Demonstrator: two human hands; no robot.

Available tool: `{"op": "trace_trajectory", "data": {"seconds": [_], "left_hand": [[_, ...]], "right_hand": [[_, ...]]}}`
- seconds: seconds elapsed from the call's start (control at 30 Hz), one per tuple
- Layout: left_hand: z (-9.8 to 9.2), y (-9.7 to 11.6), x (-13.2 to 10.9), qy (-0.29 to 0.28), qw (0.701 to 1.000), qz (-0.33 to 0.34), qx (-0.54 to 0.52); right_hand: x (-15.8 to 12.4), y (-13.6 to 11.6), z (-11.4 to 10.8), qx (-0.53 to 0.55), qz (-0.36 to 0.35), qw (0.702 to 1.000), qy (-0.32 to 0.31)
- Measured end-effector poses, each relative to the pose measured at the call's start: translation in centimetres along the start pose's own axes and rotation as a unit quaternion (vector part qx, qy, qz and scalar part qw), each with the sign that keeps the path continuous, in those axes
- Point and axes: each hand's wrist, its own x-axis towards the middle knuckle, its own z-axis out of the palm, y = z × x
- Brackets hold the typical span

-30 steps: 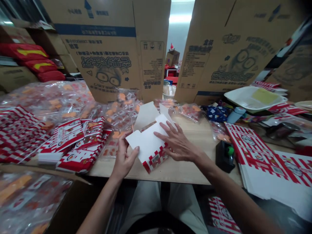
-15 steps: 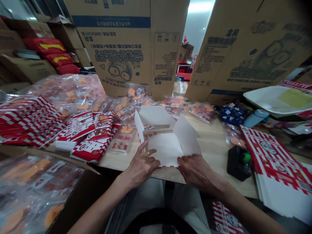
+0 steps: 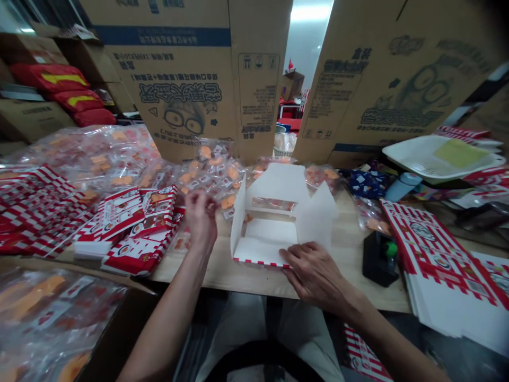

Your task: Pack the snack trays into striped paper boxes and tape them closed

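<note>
An unfolded carton box (image 3: 269, 231), white inside with a red-striped front edge, stands with its flaps up on the wooden table. My right hand (image 3: 314, 270) grips its front edge near the right corner, thumb underneath and fingers on top. To the left of the box, my left hand (image 3: 202, 215) is raised above clear sachets; motion smears its fingers. Clear packets with orange pieces (image 3: 214, 170) lie behind it. Folded red-and-white boxes (image 3: 139, 228) are piled to its left. Through the box's window part of a clear packet shows.
Flat red-and-white cartons (image 3: 441, 260) are stacked at the right, beside a black tape dispenser (image 3: 379, 260). A white basket (image 3: 429, 159) and a light blue bottle (image 3: 403, 187) sit farther back. Large cardboard panels (image 3: 178, 69) wall the back. An open carton of packets (image 3: 51, 313) stands front left.
My left hand has let go of the box's left side and moved up and left toward the packets. My right hand stays on the front edge. The view has shifted slightly right.
</note>
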Motion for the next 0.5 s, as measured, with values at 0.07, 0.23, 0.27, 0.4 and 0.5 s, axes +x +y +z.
{"op": "trace_trajectory", "data": {"seconds": [0.07, 0.23, 0.27, 0.4, 0.5], "left_hand": [[0.4, -0.4, -0.7, -0.165, 0.978, -0.078, 0.101], [2.2, -1.4, -2.8, -0.376, 0.863, -0.173, 0.291], [2.5, -1.5, -2.7, -0.385, 0.854, -0.172, 0.304], [2.6, -1.7, -1.9, -0.440, 0.850, -0.141, 0.252], [2.1, -1.4, -2.4, -0.410, 0.870, -0.167, 0.217]], "right_hand": [[0.1, 0.3, 0.1, -0.004, -0.022, 0.999, 0.030], [0.5, 0.1, 0.4, -0.005, -0.087, 0.996, 0.020], [0.4, 0.1, 0.4, -0.002, -0.100, 0.995, 0.028], [-0.8, 2.1, 0.3, 0.064, -0.061, 0.966, 0.244], [-0.4, 5.2, 0.1, 0.218, 0.210, 0.837, 0.457]]}}
